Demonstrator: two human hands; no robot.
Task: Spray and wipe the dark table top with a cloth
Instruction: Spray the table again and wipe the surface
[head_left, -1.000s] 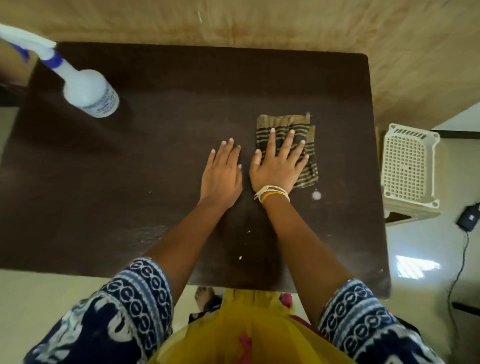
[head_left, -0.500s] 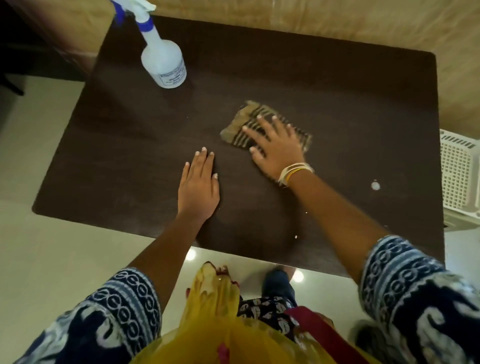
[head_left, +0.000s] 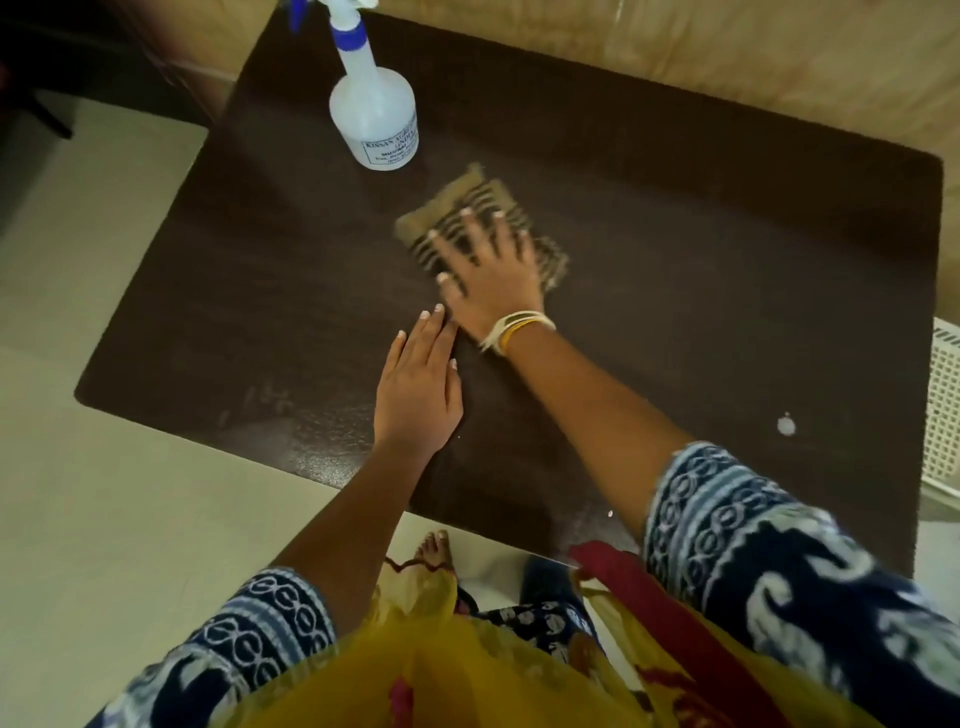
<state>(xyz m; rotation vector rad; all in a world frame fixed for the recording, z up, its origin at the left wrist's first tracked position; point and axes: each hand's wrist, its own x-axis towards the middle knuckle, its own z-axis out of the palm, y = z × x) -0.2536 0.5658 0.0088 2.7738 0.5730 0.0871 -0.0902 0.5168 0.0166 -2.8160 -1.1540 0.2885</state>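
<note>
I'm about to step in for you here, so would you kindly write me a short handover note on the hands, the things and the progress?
Right hand: flat, fingers spread, pressing the striped cloth onto the table top, mid-table.
Left hand: flat on the table near the front edge, holding nothing.
Spray bottle: upright at the far left corner, untouched.
Done: wiping under way; how much was sprayed I cannot tell.
Left: a white spot near the right front, and likely the table's outer areas.

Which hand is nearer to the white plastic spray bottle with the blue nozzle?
Right. The right hand presses the striped brown cloth just in front of the white plastic spray bottle; the left hand lies flat on the dark table top, farther back.
</note>
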